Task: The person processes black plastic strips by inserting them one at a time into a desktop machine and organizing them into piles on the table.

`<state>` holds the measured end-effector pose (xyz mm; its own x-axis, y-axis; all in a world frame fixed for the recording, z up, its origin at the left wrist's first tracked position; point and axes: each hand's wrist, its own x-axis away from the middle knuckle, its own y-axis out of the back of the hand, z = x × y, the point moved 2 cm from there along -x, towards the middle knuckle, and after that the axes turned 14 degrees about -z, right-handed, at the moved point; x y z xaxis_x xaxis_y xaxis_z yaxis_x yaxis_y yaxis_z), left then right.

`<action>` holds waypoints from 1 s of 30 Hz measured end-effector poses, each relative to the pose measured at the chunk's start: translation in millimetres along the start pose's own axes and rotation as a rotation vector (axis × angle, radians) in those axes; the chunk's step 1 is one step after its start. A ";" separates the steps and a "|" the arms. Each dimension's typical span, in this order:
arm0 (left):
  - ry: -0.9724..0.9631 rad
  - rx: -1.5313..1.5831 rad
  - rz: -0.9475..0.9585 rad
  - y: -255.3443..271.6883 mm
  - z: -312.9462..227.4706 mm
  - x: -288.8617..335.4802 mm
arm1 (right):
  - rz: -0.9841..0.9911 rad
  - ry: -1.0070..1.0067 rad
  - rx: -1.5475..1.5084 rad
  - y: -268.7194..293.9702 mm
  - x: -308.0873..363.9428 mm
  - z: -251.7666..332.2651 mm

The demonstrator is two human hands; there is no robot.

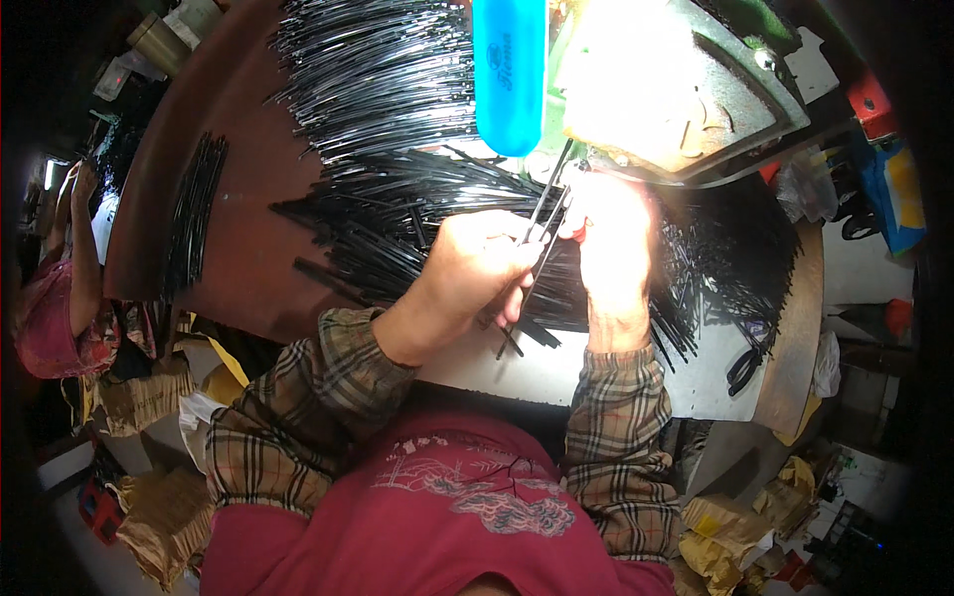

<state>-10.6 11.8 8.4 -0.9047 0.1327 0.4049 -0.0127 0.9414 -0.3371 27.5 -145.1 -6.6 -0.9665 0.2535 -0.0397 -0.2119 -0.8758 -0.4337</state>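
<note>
Mid-frame, your left hand [475,264] grasped black rods [550,189], likely light, stiff, best held mid-length; your right hand [616,243] had an unclear grip.

Tan plaid sleeves [621,447] over a crimson shirt [397,536]

Black, white and red lines cross the loose sleeves, which have gathered cuffs [366,360]. The shirt's front carries a pale, line-drawn print [517,512]. Left hand [467,263] and right hand [614,243] are bare.
</note>
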 end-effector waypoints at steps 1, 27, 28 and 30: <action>0.065 0.087 0.036 -2.6 -1.3 1.5 | -0.004 -0.003 -0.002 1.5 0.6 0.2; 0.081 0.066 0.059 -3.9 -7.6 5.2 | 0.097 0.052 0.026 -1.8 2.7 1.4; 0.082 0.025 0.045 -1.0 -7.7 6.0 | 0.111 0.049 0.017 -3.5 3.2 -0.9; -0.020 -0.069 0.021 -7.8 -5.2 5.7 | 0.057 0.038 -0.048 -2.5 3.3 -5.5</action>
<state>-13.4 6.8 17.8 -0.9130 0.1468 0.3807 0.0347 0.9576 -0.2859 25.7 -139.8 -10.6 -0.9704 0.2202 -0.0989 -0.1490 -0.8687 -0.4725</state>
